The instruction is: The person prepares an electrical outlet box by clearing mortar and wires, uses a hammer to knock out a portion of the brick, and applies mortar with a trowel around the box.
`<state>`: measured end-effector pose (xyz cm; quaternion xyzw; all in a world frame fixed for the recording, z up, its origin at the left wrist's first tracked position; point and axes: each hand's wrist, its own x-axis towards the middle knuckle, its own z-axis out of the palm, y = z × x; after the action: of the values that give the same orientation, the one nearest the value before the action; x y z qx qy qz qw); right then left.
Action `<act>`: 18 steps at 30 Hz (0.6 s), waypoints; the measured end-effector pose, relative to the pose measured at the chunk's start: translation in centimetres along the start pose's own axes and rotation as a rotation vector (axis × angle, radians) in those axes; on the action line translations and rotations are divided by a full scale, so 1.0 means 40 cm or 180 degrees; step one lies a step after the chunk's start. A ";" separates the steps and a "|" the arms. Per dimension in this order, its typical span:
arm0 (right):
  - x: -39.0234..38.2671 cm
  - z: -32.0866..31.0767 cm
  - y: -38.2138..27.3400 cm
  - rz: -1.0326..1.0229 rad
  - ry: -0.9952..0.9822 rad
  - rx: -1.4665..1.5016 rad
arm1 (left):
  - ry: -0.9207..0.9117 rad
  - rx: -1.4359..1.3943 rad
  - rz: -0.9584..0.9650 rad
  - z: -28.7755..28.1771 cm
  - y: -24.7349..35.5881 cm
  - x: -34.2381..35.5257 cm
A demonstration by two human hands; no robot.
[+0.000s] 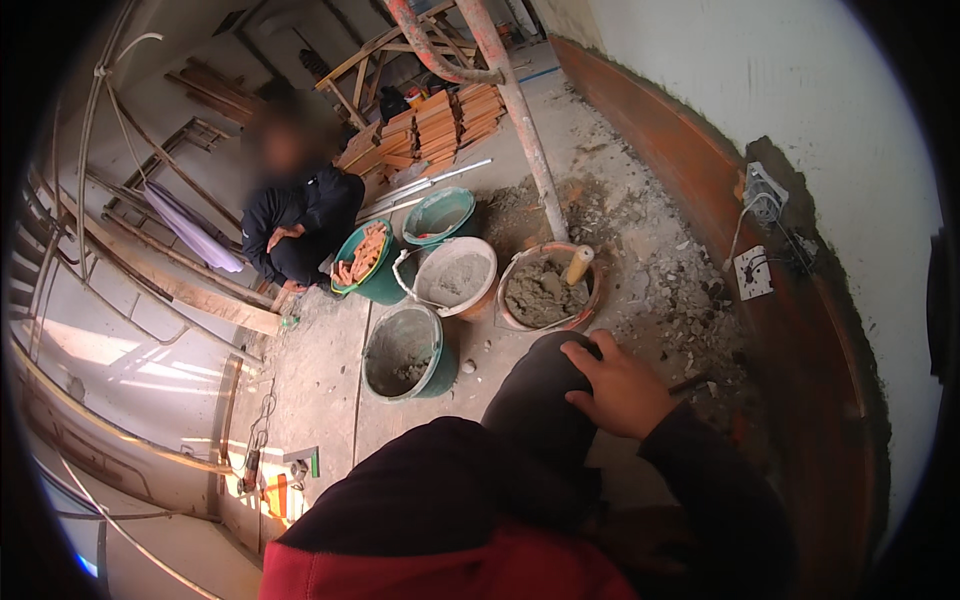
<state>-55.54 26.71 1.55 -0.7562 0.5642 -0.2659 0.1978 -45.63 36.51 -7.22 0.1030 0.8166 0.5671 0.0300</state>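
Observation:
My right hand (pixel 622 388) rests beside my bent knee, fingers apart and holding nothing. My left hand is out of view. Closest to the hand stands an orange-rimmed bucket of wet mortar (pixel 535 292). A tool's pale wooden handle (pixel 579 264) sticks up from it; its other end is hidden. Left of it is a pale bucket (pixel 472 305) with grey mix inside. A dark green bucket (pixel 440 365) holds some grey lumps. Behind these are a green bucket of broken brick pieces (pixel 364 253) and another green bucket (pixel 440 213).
A person (pixel 300 205) squats at the left behind the buckets. A rusty scaffold pole (pixel 525 135) stands beyond the mortar. Rubble (pixel 660 275) lies along the right wall, near a hanging socket box (pixel 754 272). Stacked bricks (pixel 435 125) fill the back; an angle grinder (pixel 250 470) lies lower left.

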 end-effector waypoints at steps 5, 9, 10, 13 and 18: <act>0.006 0.030 0.007 -0.0132 -0.0032 0.0066 | -0.0316 0.0020 -0.0232 -0.023 0.034 -0.009; 0.019 0.022 0.029 -0.0165 -0.0180 0.0045 | -0.0332 0.0221 -0.0070 -0.017 0.000 -0.016; 0.027 0.031 0.035 -0.0183 -0.0216 0.0043 | -0.0311 0.0356 0.0022 -0.023 -0.005 -0.019; 0.040 0.042 0.053 -0.0082 -0.0319 -0.0037 | -0.0210 0.0709 0.0332 -0.032 -0.046 -0.010; 0.092 0.076 0.058 -0.0137 -0.0492 0.0208 | -0.0018 -0.0049 0.0298 -0.039 -0.095 -0.029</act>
<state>-54.57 22.52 -1.57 -0.7796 0.5218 -0.2292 0.2596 -45.25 33.56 -10.29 0.1425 0.8065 0.5738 0.0065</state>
